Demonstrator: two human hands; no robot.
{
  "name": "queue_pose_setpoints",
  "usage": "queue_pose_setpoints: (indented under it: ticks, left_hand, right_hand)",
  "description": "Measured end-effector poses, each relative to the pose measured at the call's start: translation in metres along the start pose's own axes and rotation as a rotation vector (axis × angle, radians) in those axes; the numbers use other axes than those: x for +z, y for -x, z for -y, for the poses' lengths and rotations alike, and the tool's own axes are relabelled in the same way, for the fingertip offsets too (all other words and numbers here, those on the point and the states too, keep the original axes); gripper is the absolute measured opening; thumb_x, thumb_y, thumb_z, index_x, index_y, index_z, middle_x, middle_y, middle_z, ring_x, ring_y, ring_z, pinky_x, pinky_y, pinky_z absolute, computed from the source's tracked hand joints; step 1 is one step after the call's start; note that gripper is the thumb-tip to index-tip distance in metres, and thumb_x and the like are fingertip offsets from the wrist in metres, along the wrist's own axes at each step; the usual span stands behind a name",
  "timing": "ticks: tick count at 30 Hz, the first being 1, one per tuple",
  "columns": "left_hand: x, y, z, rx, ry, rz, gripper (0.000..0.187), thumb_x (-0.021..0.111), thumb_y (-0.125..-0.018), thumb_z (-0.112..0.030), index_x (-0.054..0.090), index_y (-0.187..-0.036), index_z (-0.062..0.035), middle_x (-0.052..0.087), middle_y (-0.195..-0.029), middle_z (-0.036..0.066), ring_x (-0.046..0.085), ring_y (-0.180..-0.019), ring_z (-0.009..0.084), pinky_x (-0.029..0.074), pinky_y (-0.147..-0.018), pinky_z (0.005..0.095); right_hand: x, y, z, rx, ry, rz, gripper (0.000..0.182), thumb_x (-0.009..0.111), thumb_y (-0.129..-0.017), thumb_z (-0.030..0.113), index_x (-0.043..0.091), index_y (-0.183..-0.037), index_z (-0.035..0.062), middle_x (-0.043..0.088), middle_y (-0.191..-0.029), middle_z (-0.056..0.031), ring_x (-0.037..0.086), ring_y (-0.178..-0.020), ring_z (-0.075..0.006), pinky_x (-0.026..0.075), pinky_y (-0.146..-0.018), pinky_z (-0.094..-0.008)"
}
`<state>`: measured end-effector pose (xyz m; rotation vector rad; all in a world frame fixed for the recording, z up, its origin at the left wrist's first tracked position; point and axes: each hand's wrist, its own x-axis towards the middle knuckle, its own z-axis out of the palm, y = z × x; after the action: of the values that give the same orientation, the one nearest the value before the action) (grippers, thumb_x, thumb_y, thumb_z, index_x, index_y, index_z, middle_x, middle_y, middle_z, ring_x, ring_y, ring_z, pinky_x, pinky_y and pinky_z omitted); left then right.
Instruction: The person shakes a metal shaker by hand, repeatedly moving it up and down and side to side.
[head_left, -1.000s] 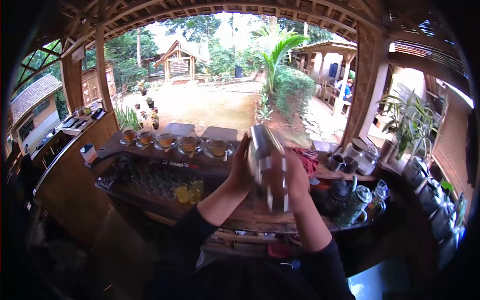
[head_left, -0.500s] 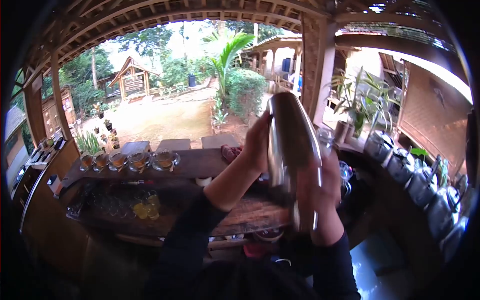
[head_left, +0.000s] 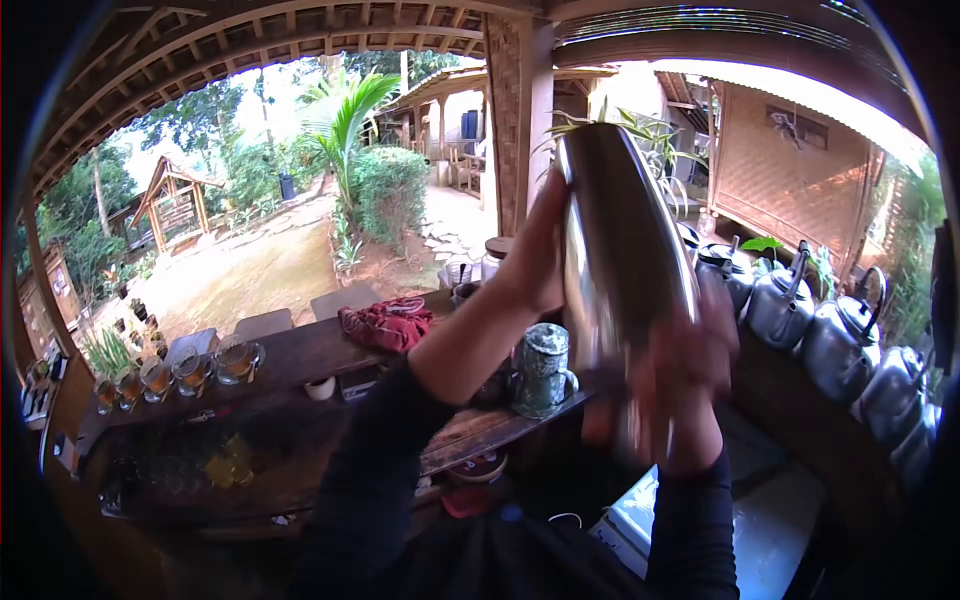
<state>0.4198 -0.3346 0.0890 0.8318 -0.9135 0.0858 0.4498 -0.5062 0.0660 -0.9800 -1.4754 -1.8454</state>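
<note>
The shaker (head_left: 625,250) is up in the air in front of the chest, above and nearer than the bench (head_left: 290,372), tilted with its upper end leaning left. The left grip (head_left: 540,250) is closed against its upper left side, the fingers mostly hidden behind the metal; the right grip (head_left: 685,370) is curled around the lower part, blurred, so each finger's place cannot be told. Two grips set apart along the length probably steady a tall, smooth body better than one could, and bear on both ends so that its parts stay together. Held this high, it likely has room to move without knocking the pot (head_left: 544,372) below. The cups (head_left: 236,360) stand in a row along the far edge at the left, perhaps to leave the nearer side for working; the red cloth (head_left: 388,324) lies bunched between them and the pot, and the kettles (head_left: 842,345) line up at the right. The left forearm (head_left: 465,345) slants up and inward across the bench, while the right wrist (head_left: 695,440) is more upright, close beneath the shaker, elbows low.
</note>
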Motion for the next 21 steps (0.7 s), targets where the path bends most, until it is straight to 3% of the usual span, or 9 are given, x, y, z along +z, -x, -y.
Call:
queue_pose_setpoints:
  ticks: [2,3,5,7,12,15,16,19,21]
  left_hand:
    - [-0.060,-0.043,0.008,-0.197,0.411,0.193,0.053,0.039,-0.091,-0.053,0.052,-0.121,-0.0116,0.059,-0.117,0.011,0.057,-0.107,0.0256,0.045,-0.093,0.0434]
    - [-0.049,-0.039,0.023,0.062,-0.292,-0.121,0.049,0.039,-0.090,-0.050,0.056,-0.113,-0.0102,0.063,-0.107,0.011,0.060,-0.100,0.0257,0.046,-0.090,0.0461]
    - [-0.023,-0.041,0.024,-0.289,0.084,-0.859,0.045,0.040,-0.089,-0.045,0.058,-0.106,-0.0078,0.065,-0.099,0.012,0.063,-0.092,0.0256,0.048,-0.088,0.0447]
    - [-0.038,-0.033,0.030,-0.227,0.488,-0.062,0.044,0.044,-0.088,-0.046,0.058,-0.102,-0.0079,0.065,-0.098,0.012,0.063,-0.092,0.0251,0.049,-0.088,0.0419]
    - [0.039,-0.019,0.033,0.323,-0.153,0.534,0.084,0.066,-0.081,-0.048,0.021,-0.142,-0.0121,0.039,-0.137,0.010,0.042,-0.125,0.0201,0.042,-0.097,0.0366]
    - [0.018,-0.034,0.028,0.034,-0.173,0.023,0.070,0.055,-0.086,-0.055,0.034,-0.136,-0.0110,0.051,-0.127,0.013,0.054,-0.115,0.0201,0.048,-0.090,0.0388]
    - [-0.003,-0.046,0.032,-0.164,-0.039,-0.080,0.064,0.047,-0.086,-0.062,0.047,-0.126,-0.0116,0.061,-0.113,0.011,0.061,-0.102,0.0201,0.050,-0.083,0.0364]
    - [-0.062,-0.060,0.047,-0.309,0.016,-0.773,0.050,0.047,-0.085,-0.061,0.058,-0.092,-0.0123,0.063,-0.078,0.008,0.059,-0.069,0.0172,0.043,-0.061,0.0283]
    - [-0.044,-0.049,0.049,-0.314,0.171,-0.878,0.045,0.049,-0.085,-0.056,0.057,-0.086,-0.0118,0.058,-0.065,0.007,0.051,-0.056,0.0164,0.038,-0.058,0.0286]
  right_hand:
    - [0.032,-0.011,-0.020,0.197,-0.160,0.008,0.047,0.076,-0.071,0.018,0.056,-0.112,0.0037,0.062,-0.107,-0.0120,0.061,-0.095,-0.0268,0.049,-0.083,-0.0357]
    - [0.042,-0.012,-0.022,0.554,-0.263,0.053,0.043,0.073,-0.075,0.014,0.056,-0.111,0.0009,0.062,-0.108,-0.0111,0.061,-0.095,-0.0268,0.049,-0.084,-0.0365]
    - [0.030,-0.015,-0.024,0.519,-0.243,0.084,0.042,0.074,-0.074,0.013,0.056,-0.110,0.0013,0.062,-0.107,-0.0128,0.061,-0.097,-0.0295,0.049,-0.085,-0.0386]
    - [0.008,-0.020,-0.018,0.207,-0.126,0.130,0.056,0.080,-0.064,0.033,0.059,-0.107,0.0053,0.061,-0.109,-0.0115,0.060,-0.100,-0.0329,0.047,-0.086,-0.0454]
    - [-0.060,-0.023,0.018,-0.025,0.167,0.365,0.024,0.062,-0.081,0.018,0.061,-0.102,0.0071,0.063,-0.103,-0.0076,0.059,-0.098,-0.0236,0.046,-0.081,-0.0344]
    - [-0.072,-0.016,0.014,0.114,0.437,0.638,0.020,0.062,-0.081,0.012,0.061,-0.099,0.0027,0.063,-0.097,-0.0065,0.060,-0.086,-0.0132,0.045,-0.068,-0.0264]
    - [-0.020,0.006,-0.020,-0.011,0.176,0.020,0.035,0.069,-0.076,0.016,0.060,-0.105,-0.0013,0.060,-0.108,-0.0164,0.059,-0.097,-0.0298,0.048,-0.080,-0.0316]
    - [0.023,0.002,-0.055,0.965,-0.451,0.059,0.037,0.066,-0.082,0.018,0.060,-0.112,-0.0017,0.059,-0.119,-0.0138,0.057,-0.106,-0.0233,0.043,-0.093,-0.0346]
    - [0.017,0.001,-0.052,0.933,-0.492,0.026,0.036,0.072,-0.078,0.011,0.059,-0.110,0.0013,0.063,-0.104,-0.0070,0.062,-0.092,-0.0162,0.048,-0.085,-0.0282]
